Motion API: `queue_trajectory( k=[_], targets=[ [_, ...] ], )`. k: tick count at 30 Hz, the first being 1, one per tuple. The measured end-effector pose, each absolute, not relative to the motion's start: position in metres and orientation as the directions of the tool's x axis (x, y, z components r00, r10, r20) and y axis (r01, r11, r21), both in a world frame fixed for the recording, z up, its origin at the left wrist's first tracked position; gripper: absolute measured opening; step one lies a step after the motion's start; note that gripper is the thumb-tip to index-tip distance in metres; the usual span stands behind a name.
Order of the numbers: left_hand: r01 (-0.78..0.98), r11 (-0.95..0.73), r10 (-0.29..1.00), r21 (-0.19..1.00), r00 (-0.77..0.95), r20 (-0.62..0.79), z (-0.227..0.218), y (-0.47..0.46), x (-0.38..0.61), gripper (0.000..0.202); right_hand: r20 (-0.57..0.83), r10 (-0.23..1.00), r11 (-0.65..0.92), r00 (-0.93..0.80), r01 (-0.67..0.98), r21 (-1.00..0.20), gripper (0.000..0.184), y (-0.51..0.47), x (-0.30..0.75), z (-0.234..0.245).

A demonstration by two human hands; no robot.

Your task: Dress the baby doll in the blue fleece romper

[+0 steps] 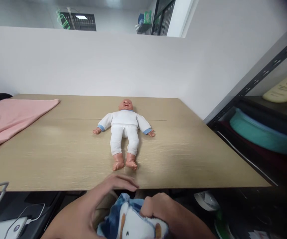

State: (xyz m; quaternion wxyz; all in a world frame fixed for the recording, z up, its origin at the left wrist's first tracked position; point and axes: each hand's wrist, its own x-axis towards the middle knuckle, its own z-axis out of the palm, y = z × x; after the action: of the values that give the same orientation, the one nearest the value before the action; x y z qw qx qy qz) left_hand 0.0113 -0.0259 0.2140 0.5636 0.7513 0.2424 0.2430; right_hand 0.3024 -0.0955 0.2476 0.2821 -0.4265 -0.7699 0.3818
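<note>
A baby doll (124, 131) in white clothes with blue cuffs lies on its back in the middle of the wooden table (58, 156), feet toward me. Below the table's near edge, my right hand (158, 209) is closed on a blue and white plush fabric item (130, 222) with an animal face. My left hand (103, 196) curves over the same item, fingers bent and reaching toward the table edge, a little short of the doll's feet.
A pink cloth (11, 116) lies on the table's left side. A dark metal shelf (265, 109) at the right holds a teal round object (260, 134) and yellow items. A white device with a cable (6, 227) sits low at the left. A white wall stands behind.
</note>
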Motion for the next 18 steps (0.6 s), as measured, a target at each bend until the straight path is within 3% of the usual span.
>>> queue_trajectory(
  k=[2, 5, 7, 9, 12, 16, 18],
  targets=[
    [0.106, -0.288, 0.578, 0.952, 0.811, 0.084, 0.218, -0.013, 0.025, 0.071, 0.154, 0.888, 0.37, -0.433, 0.474, -0.799, 0.056, -0.093, 0.303, 0.263],
    [0.004, -0.298, 0.528, 0.955, 0.834, 0.162, 0.217, -0.002, 0.034, 0.049, 0.206, 0.919, 0.361, -0.337, 0.507, -0.783, 0.025, -0.088, 0.311, 0.262],
    [-0.084, -0.337, 0.51, 0.938, 0.821, 0.257, 0.219, 0.001, 0.034, 0.045, 0.175, 0.924, 0.32, -0.341, 0.434, -0.842, 0.029, -0.08, 0.316, 0.246],
    [-0.095, -0.393, 0.507, 0.914, 0.807, 0.302, 0.223, 0.001, 0.032, 0.038, 0.106, 0.876, 0.269, -0.469, 0.295, -0.917, 0.049, -0.068, 0.318, 0.223],
    [0.072, -0.378, 0.546, 0.923, 0.823, 0.159, 0.228, -0.002, 0.027, 0.032, 0.011, 0.761, 0.205, -0.648, 0.225, -0.953, 0.052, -0.051, 0.315, 0.198],
    [0.254, -0.263, 0.617, 0.931, 0.786, -0.04, 0.223, -0.004, 0.016, 0.054, 0.032, 0.839, 0.152, -0.543, 0.177, -0.972, 0.037, -0.043, 0.309, 0.206],
    [0.306, -0.225, 0.612, 0.925, 0.783, -0.11, 0.217, -0.002, 0.01, 0.07, 0.049, 0.879, 0.134, -0.475, 0.148, -0.98, 0.046, -0.042, 0.307, 0.215]
  ],
)
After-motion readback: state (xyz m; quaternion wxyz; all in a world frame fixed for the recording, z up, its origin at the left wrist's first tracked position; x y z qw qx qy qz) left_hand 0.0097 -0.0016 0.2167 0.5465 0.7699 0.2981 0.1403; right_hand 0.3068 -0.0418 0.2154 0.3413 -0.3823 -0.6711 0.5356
